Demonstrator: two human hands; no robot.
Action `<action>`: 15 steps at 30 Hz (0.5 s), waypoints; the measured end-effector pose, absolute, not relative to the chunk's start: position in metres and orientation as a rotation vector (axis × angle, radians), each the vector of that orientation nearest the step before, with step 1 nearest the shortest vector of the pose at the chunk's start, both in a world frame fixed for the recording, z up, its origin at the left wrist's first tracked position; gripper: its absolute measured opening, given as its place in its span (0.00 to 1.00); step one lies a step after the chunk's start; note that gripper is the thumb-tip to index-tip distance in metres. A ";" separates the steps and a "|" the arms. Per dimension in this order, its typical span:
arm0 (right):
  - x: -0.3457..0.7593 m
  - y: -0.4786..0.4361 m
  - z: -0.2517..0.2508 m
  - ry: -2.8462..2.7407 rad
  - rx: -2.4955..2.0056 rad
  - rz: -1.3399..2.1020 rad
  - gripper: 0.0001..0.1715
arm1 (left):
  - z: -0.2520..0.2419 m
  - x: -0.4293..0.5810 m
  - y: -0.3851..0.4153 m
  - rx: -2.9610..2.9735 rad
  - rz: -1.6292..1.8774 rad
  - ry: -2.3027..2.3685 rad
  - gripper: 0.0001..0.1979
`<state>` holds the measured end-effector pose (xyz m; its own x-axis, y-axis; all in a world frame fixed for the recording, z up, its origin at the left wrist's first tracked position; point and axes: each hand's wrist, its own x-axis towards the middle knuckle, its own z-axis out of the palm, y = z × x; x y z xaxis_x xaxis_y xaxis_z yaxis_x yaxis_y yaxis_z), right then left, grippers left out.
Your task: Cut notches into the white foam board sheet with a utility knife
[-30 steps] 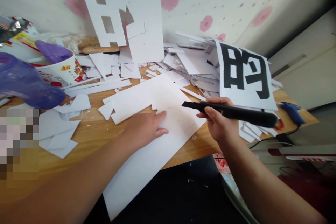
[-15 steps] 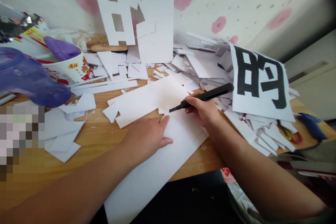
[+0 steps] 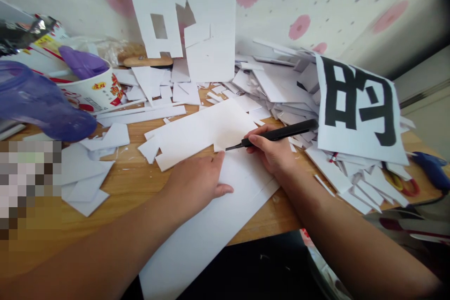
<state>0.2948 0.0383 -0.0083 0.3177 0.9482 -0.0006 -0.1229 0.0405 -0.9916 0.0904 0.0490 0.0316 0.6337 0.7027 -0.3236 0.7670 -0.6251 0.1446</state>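
My right hand grips a black craft knife like a pen. Its thin blade points left, and the tip meets the white board or hovers just over it; I cannot tell which. My left hand lies on that board with thumb and forefinger apart, the forefinger's tip close to the blade. A long white strip with notched edges lies beyond both hands, up against the board's far end. Part of the board is hidden under my left hand and forearm, and it juts past the table's front edge.
White offcuts are heaped at the back right, beneath a sheet with a black printed character. A cut-out white panel leans on the wall. To the left stand a paper tub and a purple plastic container. Scissors lie far right.
The view has shifted slightly, so the printed sheet appears farther right. Both hands keep nearly the same pose, and the blade tip has moved very little.
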 end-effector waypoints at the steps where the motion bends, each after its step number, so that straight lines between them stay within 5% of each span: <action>1: 0.295 0.038 -0.009 -0.912 -1.245 1.009 0.14 | 0.033 0.091 0.049 2.578 -0.364 1.197 0.42; 15: 0.300 0.039 -0.012 -0.981 -1.279 0.984 0.12 | 0.033 0.091 0.050 2.614 -0.387 1.170 0.40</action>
<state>0.2998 0.0394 -0.0124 0.2893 0.9567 0.0306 -0.0333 0.0420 -0.9986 0.0914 0.0501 0.0328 0.6420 0.6877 -0.3389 0.7543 -0.6459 0.1182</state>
